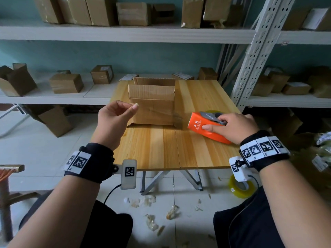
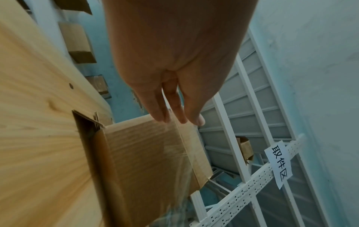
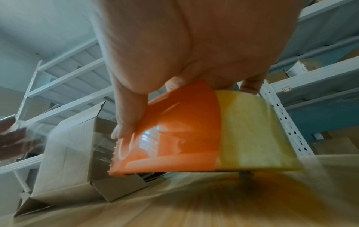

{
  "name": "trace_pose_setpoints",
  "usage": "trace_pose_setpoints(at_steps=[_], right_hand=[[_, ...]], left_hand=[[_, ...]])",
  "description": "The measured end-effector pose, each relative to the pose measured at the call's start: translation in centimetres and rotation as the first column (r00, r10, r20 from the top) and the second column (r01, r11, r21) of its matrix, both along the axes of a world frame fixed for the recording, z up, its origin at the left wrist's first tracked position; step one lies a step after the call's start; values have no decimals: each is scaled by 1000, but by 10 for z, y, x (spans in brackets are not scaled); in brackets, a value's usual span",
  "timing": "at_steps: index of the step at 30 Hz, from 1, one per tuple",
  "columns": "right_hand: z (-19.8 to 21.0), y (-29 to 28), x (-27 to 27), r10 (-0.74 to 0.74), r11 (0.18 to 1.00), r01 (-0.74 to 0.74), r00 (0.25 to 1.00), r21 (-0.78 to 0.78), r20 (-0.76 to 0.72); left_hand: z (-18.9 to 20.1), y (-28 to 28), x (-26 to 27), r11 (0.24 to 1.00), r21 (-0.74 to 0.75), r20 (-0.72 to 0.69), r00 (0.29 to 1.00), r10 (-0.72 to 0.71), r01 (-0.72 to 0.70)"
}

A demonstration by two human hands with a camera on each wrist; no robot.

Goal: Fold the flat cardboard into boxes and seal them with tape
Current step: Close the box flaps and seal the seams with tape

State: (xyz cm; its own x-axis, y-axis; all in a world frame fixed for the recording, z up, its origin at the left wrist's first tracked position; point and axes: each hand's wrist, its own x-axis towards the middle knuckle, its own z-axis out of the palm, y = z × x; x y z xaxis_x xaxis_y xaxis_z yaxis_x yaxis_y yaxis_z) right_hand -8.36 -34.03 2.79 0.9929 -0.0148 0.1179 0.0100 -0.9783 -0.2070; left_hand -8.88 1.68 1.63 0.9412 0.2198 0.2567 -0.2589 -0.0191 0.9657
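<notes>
A brown cardboard box (image 1: 152,108) lies on its side at the middle of the wooden table (image 1: 161,151), its flaps loose at both ends. My left hand (image 1: 133,106) hovers in front of the box's left end and pinches the end of a clear tape strip (image 1: 161,113) between thumb and fingers. The strip stretches across the box face to the orange tape dispenser (image 1: 202,128). My right hand (image 1: 213,124) grips that dispenser just right of the box, low over the table. The left wrist view shows the fingertips (image 2: 163,118) over the box (image 2: 145,161). The right wrist view shows the dispenser (image 3: 174,138).
White metal shelves (image 1: 125,34) behind and to both sides hold several cardboard boxes. A white perforated rack post (image 1: 250,65) rises by the table's far right corner. A spare tape roll (image 1: 241,187) and tape scraps (image 1: 152,222) lie on the floor by my knees.
</notes>
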Motion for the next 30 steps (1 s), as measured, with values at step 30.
trace_pose_setpoints(at_steps=[30], right_hand=[[15,68,38,-124,951,67,976,-301,-178]], left_hand=[[7,-67,-18,925,303,100,957,-271,230]])
